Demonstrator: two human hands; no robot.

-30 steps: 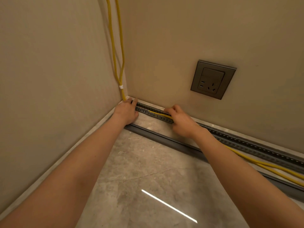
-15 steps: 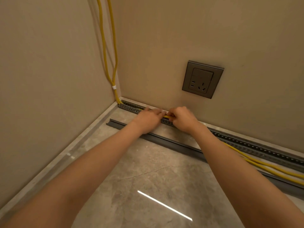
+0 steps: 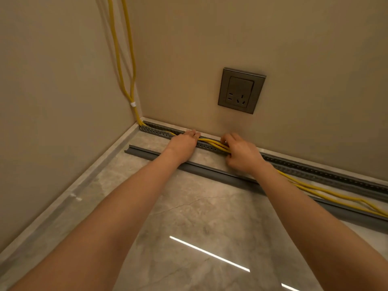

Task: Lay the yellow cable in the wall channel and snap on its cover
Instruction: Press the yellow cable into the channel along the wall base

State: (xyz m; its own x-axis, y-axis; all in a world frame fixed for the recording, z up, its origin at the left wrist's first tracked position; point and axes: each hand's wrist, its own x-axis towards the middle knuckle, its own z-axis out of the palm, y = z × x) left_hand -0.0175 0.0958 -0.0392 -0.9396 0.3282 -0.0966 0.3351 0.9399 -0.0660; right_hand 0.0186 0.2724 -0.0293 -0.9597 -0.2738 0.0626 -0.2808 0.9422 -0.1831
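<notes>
A doubled yellow cable [image 3: 212, 143] comes down the wall corner, bound by a white tie, and runs into the grey slotted wall channel [image 3: 315, 171] along the skirting. My left hand [image 3: 183, 143] lies flat on the channel, pressing the cable down with straight fingers. My right hand [image 3: 241, 154] is closed around the cable strands a short way to the right, just below the socket. Past my right wrist the cable lies loose on the floor outside the channel. The long grey cover [image 3: 210, 171] lies on the floor parallel to the channel, under both forearms.
A grey wall socket [image 3: 241, 90] sits above my right hand. Two beige walls meet in a corner at the left. The marble floor [image 3: 189, 227] in front reflects a strip of light.
Both hands have moved right along the channel, away from the corner. The cable now lies in the channel from the corner to my left hand. My hands have drawn apart since half a second ago.
</notes>
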